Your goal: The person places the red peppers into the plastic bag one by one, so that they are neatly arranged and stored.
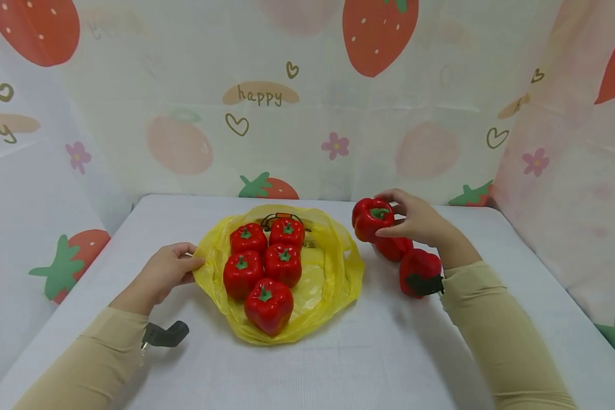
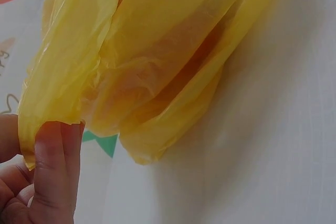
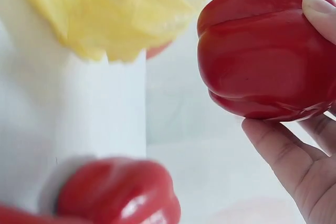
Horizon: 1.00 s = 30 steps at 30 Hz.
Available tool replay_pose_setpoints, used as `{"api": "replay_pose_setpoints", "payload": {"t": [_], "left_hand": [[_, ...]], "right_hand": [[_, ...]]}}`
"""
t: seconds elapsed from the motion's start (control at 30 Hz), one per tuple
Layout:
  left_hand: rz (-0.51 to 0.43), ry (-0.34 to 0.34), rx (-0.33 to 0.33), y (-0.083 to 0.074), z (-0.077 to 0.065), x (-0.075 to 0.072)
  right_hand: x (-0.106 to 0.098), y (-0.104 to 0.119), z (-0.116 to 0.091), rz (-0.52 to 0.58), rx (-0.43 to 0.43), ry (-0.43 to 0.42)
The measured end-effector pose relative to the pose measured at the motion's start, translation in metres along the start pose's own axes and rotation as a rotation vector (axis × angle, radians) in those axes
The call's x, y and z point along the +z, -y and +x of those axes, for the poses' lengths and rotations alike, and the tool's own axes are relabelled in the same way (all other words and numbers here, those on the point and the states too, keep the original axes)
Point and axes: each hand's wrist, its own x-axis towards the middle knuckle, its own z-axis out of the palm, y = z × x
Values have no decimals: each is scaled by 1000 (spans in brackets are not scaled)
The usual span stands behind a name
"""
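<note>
A yellow plastic bag (image 1: 312,285) lies spread wide on the table, with several red bell peppers (image 1: 242,273) standing stem-up inside its left half. My left hand (image 1: 166,270) pinches the bag's left rim between thumb and fingers; the left wrist view shows the film (image 2: 58,87) caught there. To the right of the bag, my right hand (image 1: 415,219) grips another red bell pepper (image 1: 369,222) by its side, lifted, its green stem facing me. Below that hand, two more bell peppers (image 1: 419,270) rest on the table, partly covered by the hand and the wrist camera.
The white table (image 1: 312,376) ends at a printed fabric backdrop (image 1: 307,142) with strawberries and hearts, which also rises on both sides. A dark camera mount (image 1: 166,334) juts from the left wrist over the table.
</note>
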Motion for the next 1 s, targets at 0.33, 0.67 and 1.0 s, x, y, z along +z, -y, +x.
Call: {"api": "replay_pose_setpoints", "payload": {"t": [0.33,0.67,1.0], "left_hand": [[-2,2,0,1,1,0],[-13,5,6,2,0,1],[-1,-3,5,2,0,0]], "right_hand": [[29,20,17,-2,-29,75],[59,34,33,4,-59,125],[79,29,44,-10,17,107]]}}
